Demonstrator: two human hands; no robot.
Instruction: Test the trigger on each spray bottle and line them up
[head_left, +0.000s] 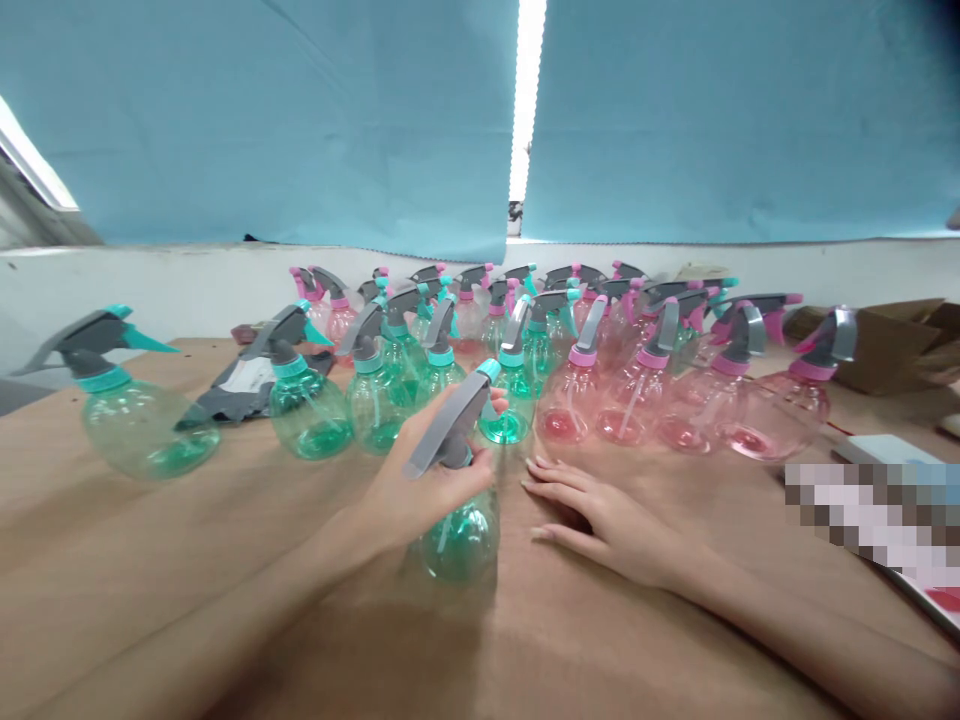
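My left hand (429, 462) is wrapped round the neck of a green spray bottle (461, 540) with a grey trigger head and a turquoise nozzle. The bottle is upright near the middle of the table; whether its base touches the wood I cannot tell. My right hand (600, 510) lies on the tabletop to the right, fingers stretched out and holding nothing. Just beyond my hands stand green spray bottles (310, 415) on the left and pink spray bottles (568, 405) on the right, all with grey trigger heads.
More spray bottles in both colours crowd the back of the wooden table (300, 520). One green bottle (146, 430) stands apart at far left, near a dark plastic bag (244, 385). Brown cardboard (896, 345) and a flat, partly blurred box (885, 520) lie at right.
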